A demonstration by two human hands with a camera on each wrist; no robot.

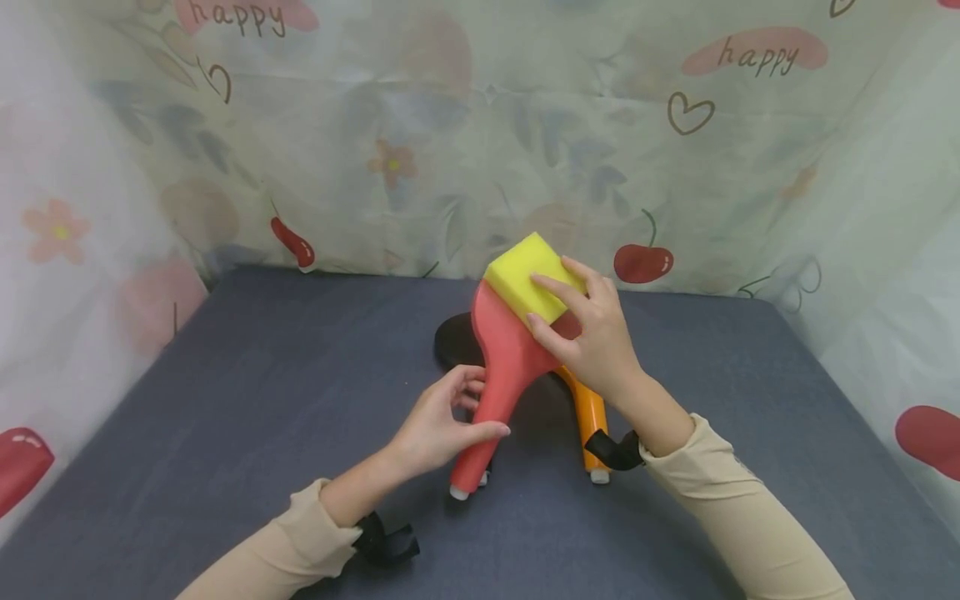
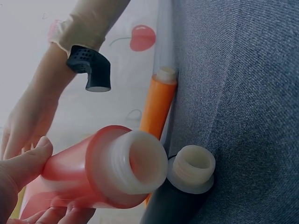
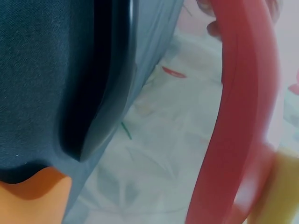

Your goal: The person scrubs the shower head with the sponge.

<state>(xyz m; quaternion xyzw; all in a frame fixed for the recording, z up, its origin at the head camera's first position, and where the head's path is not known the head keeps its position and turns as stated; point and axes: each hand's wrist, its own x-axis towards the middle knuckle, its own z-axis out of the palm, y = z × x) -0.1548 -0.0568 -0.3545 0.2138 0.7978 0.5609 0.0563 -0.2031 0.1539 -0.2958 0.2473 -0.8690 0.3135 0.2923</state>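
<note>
My left hand (image 1: 435, 425) grips the handle of a red shower head (image 1: 504, 367), raised off the table and tilted with its wide head up. Its hollow white threaded end (image 2: 119, 161) faces the left wrist camera. With thumb and fingertips, my right hand (image 1: 600, 333) pinches a yellow sponge (image 1: 521, 275) against the red head. An orange shower head (image 1: 591, 417) lies below, its head mostly hidden by the red one. Partly covered too is a black shower head (image 1: 452, 340), with its handle (image 2: 175, 203) showing in the left wrist view.
A dark blue-grey cloth (image 1: 300, 383) covers the table. Behind and at both sides hangs a pale printed curtain (image 1: 487, 108). Black straps with camera mounts (image 1: 386, 542) sit at both wrists, beside beige sleeves.
</note>
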